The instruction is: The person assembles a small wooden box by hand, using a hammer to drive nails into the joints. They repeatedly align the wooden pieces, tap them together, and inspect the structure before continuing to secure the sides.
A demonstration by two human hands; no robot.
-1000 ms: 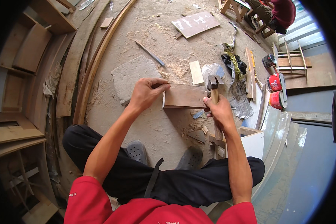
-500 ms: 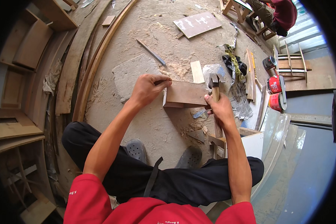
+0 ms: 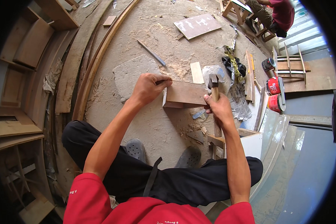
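Note:
A small wooden box (image 3: 186,92), drawer-like, is held up above the floor in front of me. At its upper left corner my left hand (image 3: 150,87) has thumb and finger pinched together; whatever is between them is too small to make out. My right hand (image 3: 221,108) is closed around the wooden handle of a hammer (image 3: 214,83). The hammer's dark head points up and away from me, and its handle end sticks out below the hand. The right thumb lies by the box's right end, and I cannot tell whether the fingers also support it.
A chisel-like metal bar (image 3: 151,53), a pale wood piece (image 3: 197,72) and a flat board (image 3: 197,26) lie ahead amid shavings. Long planks (image 3: 100,56) and cabinets (image 3: 33,44) line the left. Paint cans (image 3: 274,86) and a white box (image 3: 250,143) stand right. Another person (image 3: 276,16) sits far right.
Hands, hammer and box keep almost the same places. The view has shifted very slightly, and the person at the far right has moved a little.

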